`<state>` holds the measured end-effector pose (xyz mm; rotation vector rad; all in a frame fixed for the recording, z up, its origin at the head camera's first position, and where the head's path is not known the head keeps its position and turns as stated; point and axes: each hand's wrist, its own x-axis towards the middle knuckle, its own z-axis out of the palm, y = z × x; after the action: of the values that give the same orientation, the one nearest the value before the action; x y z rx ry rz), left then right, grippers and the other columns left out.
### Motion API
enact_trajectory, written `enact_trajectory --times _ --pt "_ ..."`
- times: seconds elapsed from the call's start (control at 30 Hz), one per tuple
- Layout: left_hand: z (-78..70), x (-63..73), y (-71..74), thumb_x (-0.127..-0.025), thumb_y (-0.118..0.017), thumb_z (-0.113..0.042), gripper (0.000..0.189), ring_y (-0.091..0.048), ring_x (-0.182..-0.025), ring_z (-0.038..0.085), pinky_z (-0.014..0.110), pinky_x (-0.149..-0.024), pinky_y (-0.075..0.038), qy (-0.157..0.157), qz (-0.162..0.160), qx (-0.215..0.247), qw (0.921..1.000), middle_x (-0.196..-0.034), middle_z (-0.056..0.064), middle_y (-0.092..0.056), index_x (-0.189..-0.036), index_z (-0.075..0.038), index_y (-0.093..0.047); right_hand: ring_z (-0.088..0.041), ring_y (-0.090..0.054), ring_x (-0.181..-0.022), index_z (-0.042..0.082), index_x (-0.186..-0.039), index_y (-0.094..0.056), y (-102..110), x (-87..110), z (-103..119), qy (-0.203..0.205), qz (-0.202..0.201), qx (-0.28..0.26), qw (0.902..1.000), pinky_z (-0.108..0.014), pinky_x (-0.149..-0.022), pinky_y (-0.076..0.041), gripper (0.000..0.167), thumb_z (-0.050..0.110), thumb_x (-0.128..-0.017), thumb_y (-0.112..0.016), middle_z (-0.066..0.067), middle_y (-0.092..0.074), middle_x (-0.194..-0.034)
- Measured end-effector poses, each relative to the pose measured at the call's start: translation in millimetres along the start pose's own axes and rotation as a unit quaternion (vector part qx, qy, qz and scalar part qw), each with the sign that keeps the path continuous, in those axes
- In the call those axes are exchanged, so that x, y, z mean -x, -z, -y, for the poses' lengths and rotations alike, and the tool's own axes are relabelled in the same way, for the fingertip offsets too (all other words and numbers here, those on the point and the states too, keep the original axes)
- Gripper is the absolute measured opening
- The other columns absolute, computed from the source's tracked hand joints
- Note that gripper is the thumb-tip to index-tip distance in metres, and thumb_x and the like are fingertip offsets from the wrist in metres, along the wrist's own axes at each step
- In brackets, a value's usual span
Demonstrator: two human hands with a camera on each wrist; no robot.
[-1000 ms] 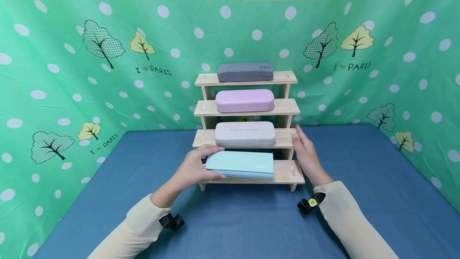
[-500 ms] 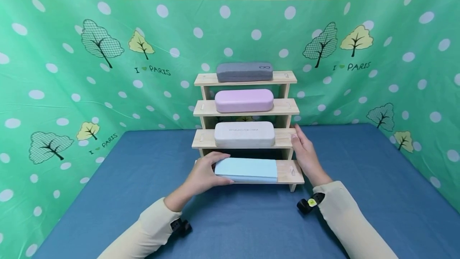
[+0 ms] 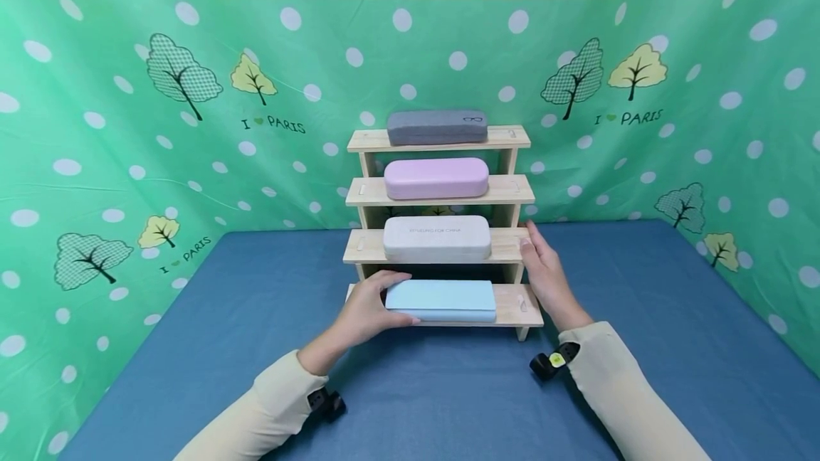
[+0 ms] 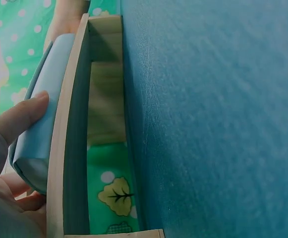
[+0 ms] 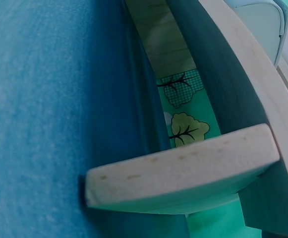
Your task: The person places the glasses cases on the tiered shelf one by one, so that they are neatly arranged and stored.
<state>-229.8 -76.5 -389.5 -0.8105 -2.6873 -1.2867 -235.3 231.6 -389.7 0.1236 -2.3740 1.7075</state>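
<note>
A light blue glasses case lies on the lowest step of a wooden tiered stand. My left hand grips the case's left end, thumb along the front and fingers behind. In the left wrist view the thumb presses on the case's front face, right at the step's edge. My right hand holds the stand's right side by the second step from the bottom; it is out of sight in the right wrist view, where the stand's leg and the case's end show.
On the higher steps rest a white glasses case, a lilac one and a grey one at the top. The stand sits on a blue cloth, before a green dotted curtain.
My left hand has moved the light blue case right and down onto the lowest step; over the last half second it has barely shifted. My right hand has stayed at the stand.
</note>
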Motion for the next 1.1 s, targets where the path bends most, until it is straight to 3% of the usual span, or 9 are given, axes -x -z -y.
enact_trajectory --times 0.23,0.43,0.63,0.83,1.1 --pt "3.0 -0.3 0.4 -0.064 -0.088 -0.024 0.068 -0.056 -0.103 0.022 0.041 -0.087 -0.044 0.006 0.015 0.006 0.9998 -0.122 0.008 -0.059 -0.123 -0.002 -0.061 -0.024 0.0 -0.143 0.012 -0.152 -0.003 -1.0 0.4 0.5 -0.004 0.003 0.0 1.0 -0.049 -0.112 -0.011 0.061 0.036 -0.103 -0.03 -0.008 -0.002 -0.158" --pt "5.1 0.9 7.0 -0.07 -0.084 -0.019 0.065 -0.055 -0.102 0.024 0.039 -0.086 -0.045 0.007 0.044 0.045 0.998 -0.125 0.013 -0.056 -0.126 -0.001 -0.058 -0.022 -0.001 -0.143 0.014 -0.152 -0.003 -1.1 1.3 2.2 -0.009 0.006 -0.003 0.9999 -0.049 -0.112 -0.011 0.061 0.037 -0.103 -0.03 -0.005 -0.002 -0.158" --pt "7.5 3.0 15.1 -0.073 -0.082 -0.016 0.063 -0.054 -0.111 0.029 0.046 -0.094 -0.042 0.021 0.054 0.066 0.9961 -0.129 0.018 -0.054 -0.128 0.002 -0.056 -0.022 -0.001 -0.143 0.014 -0.152 -0.003 -0.1 1.3 1.5 -0.013 0.006 0.001 0.9999 -0.048 -0.112 -0.011 0.06 0.036 -0.103 -0.03 -0.005 -0.002 -0.158" --pt "6.5 7.9 28.3 -0.074 -0.08 -0.015 0.065 -0.047 -0.123 0.032 0.049 -0.1 -0.038 0.044 0.062 0.076 0.9941 -0.134 0.017 -0.051 -0.131 0.001 -0.053 -0.024 -0.002 -0.143 0.012 -0.152 -0.004 2.2 0.7 -2.9 -0.017 0.004 0.014 0.9997 -0.049 -0.112 -0.011 0.061 0.037 -0.103 -0.029 -0.008 -0.003 -0.158" --pt "6.2 11.9 57.1 -0.08 -0.076 -0.016 0.061 -0.046 -0.124 0.034 0.05 -0.1 -0.037 0.01 0.073 0.058 0.9955 -0.135 0.018 -0.051 -0.132 0.001 -0.051 -0.031 -0.005 -0.143 0.006 -0.151 -0.003 8.5 1.3 -4.6 -0.006 0.021 0.056 0.9982 -0.052 -0.111 -0.014 0.062 0.035 -0.103 -0.029 -0.015 -0.006 -0.157"
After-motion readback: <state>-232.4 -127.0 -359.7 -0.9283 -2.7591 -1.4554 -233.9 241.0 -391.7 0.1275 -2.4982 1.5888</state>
